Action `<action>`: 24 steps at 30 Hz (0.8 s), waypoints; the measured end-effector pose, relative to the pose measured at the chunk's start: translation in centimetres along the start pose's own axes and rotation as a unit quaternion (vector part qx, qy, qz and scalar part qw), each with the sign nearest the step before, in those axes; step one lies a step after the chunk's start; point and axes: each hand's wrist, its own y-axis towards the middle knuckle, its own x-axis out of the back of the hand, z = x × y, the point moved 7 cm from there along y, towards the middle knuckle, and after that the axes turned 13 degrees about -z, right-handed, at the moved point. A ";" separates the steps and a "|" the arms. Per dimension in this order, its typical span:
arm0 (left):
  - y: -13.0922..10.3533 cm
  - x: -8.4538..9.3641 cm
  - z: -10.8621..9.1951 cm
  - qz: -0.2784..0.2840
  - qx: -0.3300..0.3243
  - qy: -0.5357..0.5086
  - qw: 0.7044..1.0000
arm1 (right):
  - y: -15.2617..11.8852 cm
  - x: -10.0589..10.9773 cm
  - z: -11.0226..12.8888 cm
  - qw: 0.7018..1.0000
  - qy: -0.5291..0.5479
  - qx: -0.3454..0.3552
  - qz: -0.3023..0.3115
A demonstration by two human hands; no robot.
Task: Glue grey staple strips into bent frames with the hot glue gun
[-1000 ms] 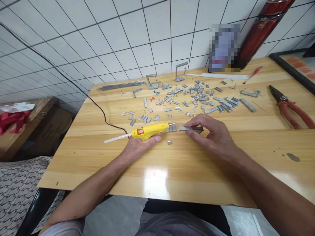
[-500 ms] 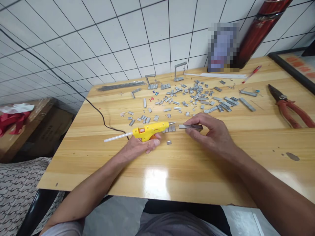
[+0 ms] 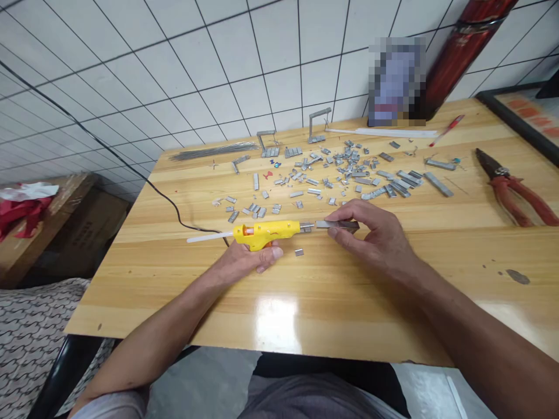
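Observation:
My left hand is wrapped round the grip of a yellow hot glue gun, its metal nozzle pointing right. A white glue stick juts from the gun's back end. Between thumb and fingers, my right hand pinches a strip of metal staples, held roughly level. The nozzle tip is close to the strip's left end, with a small gap showing. Behind the nozzle lies a short staple piece, mostly covered. A loose staple piece lies on the table below the gun.
Many staple pieces are scattered over the wooden table. Small upright staple frames stand near the tiled wall. Pliers with red handles lie at right, near a red pen. Thin wires lie at the back left. A black cord runs leftward.
The glue gun has tilted to nearly level and its nozzle has moved slightly right, nearer the staple strip. My right hand has stayed almost still.

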 end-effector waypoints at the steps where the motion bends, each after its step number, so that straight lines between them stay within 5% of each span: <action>1: 0.0 -0.1 -0.2 -0.001 -0.002 0.001 1.000 | 0.0 0.0 0.1 1.000 0.000 0.002 0.001; 24: 0.2 0.4 0.8 0.028 -0.038 0.039 0.998 | -0.1 -0.2 0.5 1.000 0.008 0.020 0.011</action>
